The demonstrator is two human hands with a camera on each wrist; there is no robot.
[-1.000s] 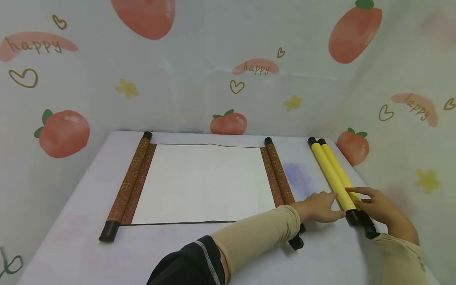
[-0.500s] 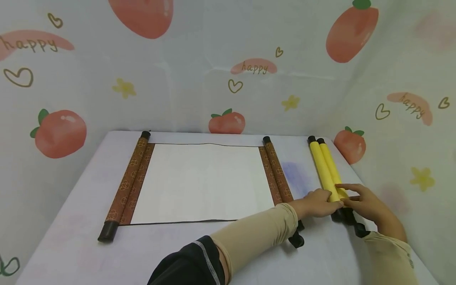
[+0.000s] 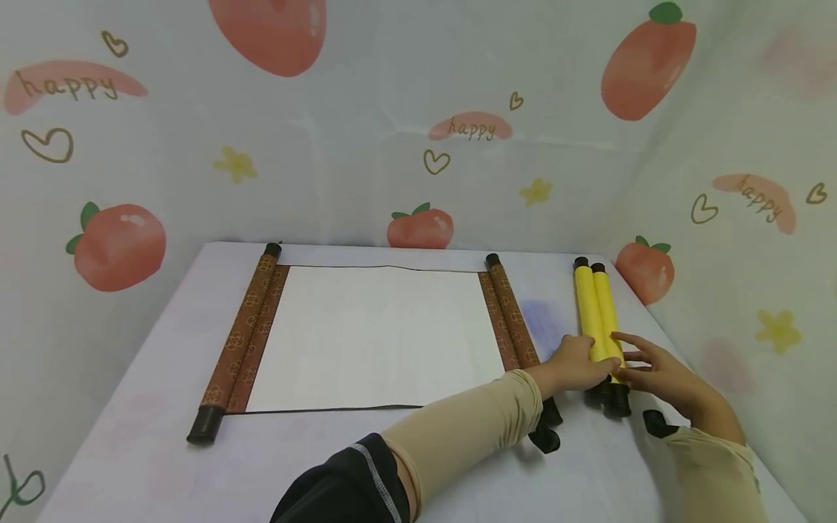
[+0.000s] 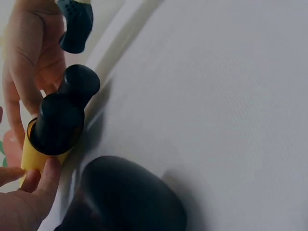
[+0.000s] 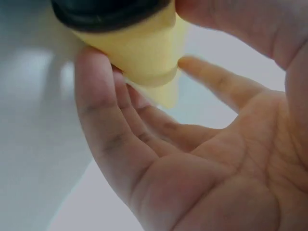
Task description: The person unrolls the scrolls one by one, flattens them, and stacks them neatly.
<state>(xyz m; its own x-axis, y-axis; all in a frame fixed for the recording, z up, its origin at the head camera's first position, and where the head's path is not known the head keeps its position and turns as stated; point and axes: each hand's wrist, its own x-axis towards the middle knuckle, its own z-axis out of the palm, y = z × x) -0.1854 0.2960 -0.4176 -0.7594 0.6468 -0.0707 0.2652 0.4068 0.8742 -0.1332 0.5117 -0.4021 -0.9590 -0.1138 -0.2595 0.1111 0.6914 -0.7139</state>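
Observation:
A rolled yellow scroll [image 3: 591,305], seen as two parallel rolls with black end caps, lies at the table's right side. My left hand [image 3: 575,363] grips its near end from the left, thumb toward the caps. From the right, my right hand [image 3: 663,374] holds the same end, fingers spread along the outer roll. In the right wrist view the fingers curl around the yellow roll [image 5: 144,53] below a black cap [image 5: 110,12]. The left wrist view shows the near black caps [image 4: 60,120] between both hands. Parts of the left fingers are hidden behind the roll.
Left of the hands, a brown patterned scroll [image 3: 245,319] lies spread out with a white sheet [image 3: 379,338] between its rolls. My left forearm crosses its near right corner. A printed cloth backdrop [image 3: 353,145] stands behind and to the right of the table [image 3: 314,465].
The yellow scroll's near end has swung left, so its rolls point more nearly straight away from me. Both hands keep hold; the right hand has moved left with it.

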